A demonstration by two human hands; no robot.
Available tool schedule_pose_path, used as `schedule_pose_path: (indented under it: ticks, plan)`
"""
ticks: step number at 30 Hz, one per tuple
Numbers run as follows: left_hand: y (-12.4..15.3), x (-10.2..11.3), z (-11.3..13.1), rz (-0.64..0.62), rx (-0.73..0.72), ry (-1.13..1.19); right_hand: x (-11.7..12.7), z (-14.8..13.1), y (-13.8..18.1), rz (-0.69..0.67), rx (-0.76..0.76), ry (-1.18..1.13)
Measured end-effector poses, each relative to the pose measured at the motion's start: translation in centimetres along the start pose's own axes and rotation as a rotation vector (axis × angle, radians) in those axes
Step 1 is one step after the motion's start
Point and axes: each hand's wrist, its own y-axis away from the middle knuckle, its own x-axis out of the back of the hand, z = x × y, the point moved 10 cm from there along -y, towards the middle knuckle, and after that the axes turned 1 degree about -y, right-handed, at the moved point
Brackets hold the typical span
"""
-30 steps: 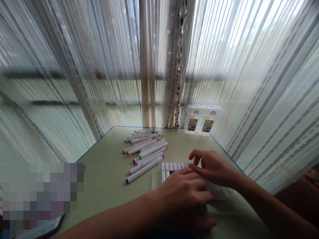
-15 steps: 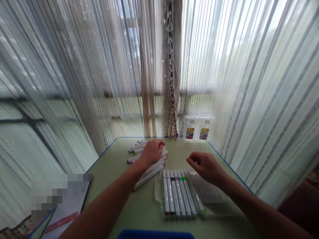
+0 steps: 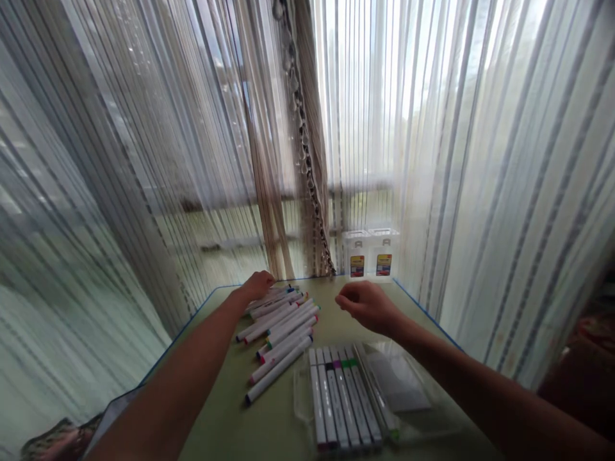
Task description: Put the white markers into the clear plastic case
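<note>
My left hand (image 3: 257, 285) reaches to the far end of a loose heap of white markers (image 3: 281, 330) on the green table (image 3: 225, 397); its fingers curl down onto the farthest markers, and what they grip is hidden. My right hand (image 3: 368, 306) hovers above the table's middle with its fingers curled loosely, nothing visible in them. Near me lies a clear plastic case (image 3: 408, 390) with a row of several markers (image 3: 343, 400) laid side by side in it.
Two clear marker boxes with red and yellow labels (image 3: 369, 253) stand at the table's far edge against the striped sheer curtains (image 3: 480, 192). A bead chain (image 3: 307, 173) hangs at the curtain gap. Some printed material (image 3: 62, 435) lies at the near left corner.
My left hand has left the case and moved away to the far end of the loose markers. My right hand has lifted off the case and drawn back a little. The camera has tilted.
</note>
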Motion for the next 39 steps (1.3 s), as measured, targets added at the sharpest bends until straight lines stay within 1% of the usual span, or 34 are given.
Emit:
schedule_pose_path:
  ticks: [2,5,9,13,16,19,27,32,35,39]
  plan:
    - [-0.8,-0.5,0.1,-0.062,-0.030,-0.010,0.0,0.6,0.1,0.018,-0.013,-0.017]
    - [-1.5,-1.1,0.1,-0.143,-0.079,-0.020,0.1,1.1,0.8,0.029,0.012,-0.024]
    - [-1.6,-1.5,0.2,-0.191,-0.128,-0.028,0.6,1.5,1.5,0.047,0.055,-0.005]
    - [-1.4,-1.5,0.1,-0.159,-0.143,-0.032,0.8,1.4,1.8,0.057,0.091,0.010]
    - [-1.2,-1.4,0.0,-0.111,-0.127,-0.030,0.5,1.1,2.0,0.042,0.123,0.024]
    - [-1.1,-1.4,0.1,-0.089,-0.120,-0.023,0.1,0.7,2.2,0.021,0.135,0.033]
    - [-1.2,-1.3,0.5,-0.127,-0.128,-0.013,0.2,0.0,2.5,0.015,0.168,0.039]
    - [-1.6,-1.5,0.7,-0.126,-0.111,-0.045,0.2,0.1,2.4,0.017,0.186,0.044]
    - [-1.8,-1.5,0.5,-0.098,-0.101,-0.053,0.2,0.1,2.4,0.019,0.192,0.056]
    - [-1.6,-0.7,0.2,-0.027,-0.081,-0.032,0.3,0.1,2.4,0.021,0.195,0.058]
